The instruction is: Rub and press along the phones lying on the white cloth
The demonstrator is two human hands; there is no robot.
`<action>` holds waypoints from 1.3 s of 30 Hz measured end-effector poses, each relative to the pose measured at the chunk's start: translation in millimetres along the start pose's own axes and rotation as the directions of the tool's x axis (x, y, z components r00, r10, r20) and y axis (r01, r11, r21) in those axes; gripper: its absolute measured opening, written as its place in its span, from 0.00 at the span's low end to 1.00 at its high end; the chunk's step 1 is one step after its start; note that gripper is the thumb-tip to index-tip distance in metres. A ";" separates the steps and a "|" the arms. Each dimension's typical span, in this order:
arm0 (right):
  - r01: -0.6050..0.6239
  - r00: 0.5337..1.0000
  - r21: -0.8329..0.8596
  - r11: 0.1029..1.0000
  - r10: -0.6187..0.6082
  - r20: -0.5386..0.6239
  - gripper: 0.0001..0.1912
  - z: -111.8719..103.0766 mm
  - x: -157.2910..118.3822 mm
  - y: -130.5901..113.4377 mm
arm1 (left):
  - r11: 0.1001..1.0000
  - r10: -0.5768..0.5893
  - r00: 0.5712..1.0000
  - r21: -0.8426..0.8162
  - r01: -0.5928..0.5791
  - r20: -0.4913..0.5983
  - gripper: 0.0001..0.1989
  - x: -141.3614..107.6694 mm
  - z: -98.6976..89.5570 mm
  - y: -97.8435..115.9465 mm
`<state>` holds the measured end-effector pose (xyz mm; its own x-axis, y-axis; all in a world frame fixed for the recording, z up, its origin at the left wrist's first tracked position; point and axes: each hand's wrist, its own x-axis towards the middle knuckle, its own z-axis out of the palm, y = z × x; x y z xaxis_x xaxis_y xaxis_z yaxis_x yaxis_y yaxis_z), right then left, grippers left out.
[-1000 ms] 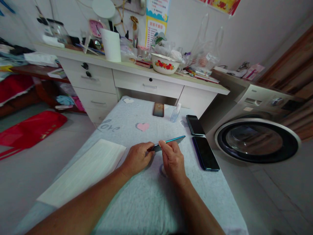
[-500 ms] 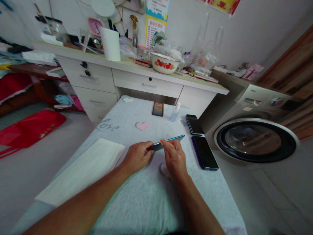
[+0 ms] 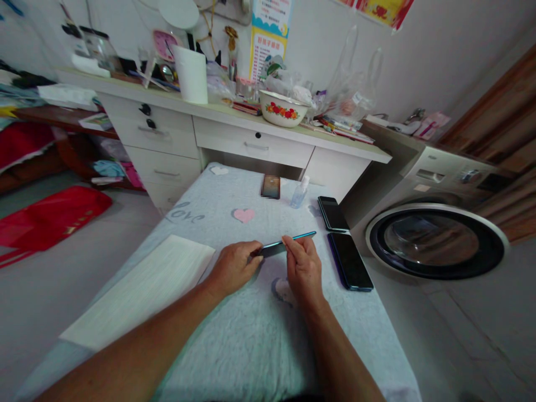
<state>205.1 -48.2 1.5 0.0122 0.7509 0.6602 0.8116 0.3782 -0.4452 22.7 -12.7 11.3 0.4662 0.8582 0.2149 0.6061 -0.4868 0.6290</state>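
A thin phone with a blue edge (image 3: 274, 247) is held nearly edge-on above the cloth-covered table (image 3: 234, 346). My left hand (image 3: 237, 268) pinches its left end between thumb and fingers. My right hand (image 3: 305, 268) has its fingers closed on the phone's right part, thumb and fingertip at the near edge. Right of my right hand lie a dark phone (image 3: 350, 261) and, behind it, another dark phone (image 3: 334, 214). A small clear spray bottle (image 3: 299, 193) stands farther back, beside a brown-framed phone-like item (image 3: 270, 186).
A pale folded cloth or paper (image 3: 142, 290) lies on the table's left. Behind, a desk (image 3: 234, 131) bears a flowered bowl (image 3: 282, 110), a paper roll (image 3: 191, 75) and clutter. A washing machine (image 3: 435, 167) stands at right; a red bag (image 3: 54, 220) lies on the floor.
My right hand has slid slightly right along the phone. My left hand and the phone have hardly moved.
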 end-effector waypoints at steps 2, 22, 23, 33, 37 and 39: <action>0.027 0.999 0.024 0.999 -0.027 0.023 0.18 3.8 -2.1 -3.9 | 1.000 0.005 1.000 0.004 -0.005 -0.005 0.05 0.8 0.0 0.4; 0.114 0.990 0.063 0.991 -0.119 0.074 0.18 7.1 -3.3 -7.7 | 1.000 0.002 1.000 0.027 -0.002 0.017 0.06 1.6 -0.6 -0.4; 0.107 0.992 0.051 0.993 -0.110 0.067 0.18 6.0 -2.7 -4.7 | 1.000 0.004 1.000 0.028 -0.004 0.016 0.06 1.8 -0.6 -0.4; 0.009 1.000 -0.009 1.000 -0.009 0.022 0.17 -2.7 1.5 4.3 | 1.000 -0.001 1.000 -0.013 0.001 -0.010 0.06 1.6 0.0 -0.9; 0.009 1.000 -0.017 1.000 -0.009 0.010 0.16 -1.7 1.7 4.5 | 0.993 0.027 0.993 -0.108 -0.040 -0.114 0.10 1.7 1.0 -4.0; 0.014 1.000 -0.016 1.000 -0.014 0.006 0.16 -1.3 1.8 4.9 | 0.990 0.053 0.988 -0.120 -0.071 -0.144 0.11 1.4 0.7 -5.1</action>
<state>209.8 -45.7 1.3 -0.0021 0.7489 0.6627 0.8209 0.3797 -0.4265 20.8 -9.2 7.9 0.3998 0.8456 0.3538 0.4900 -0.5234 0.6972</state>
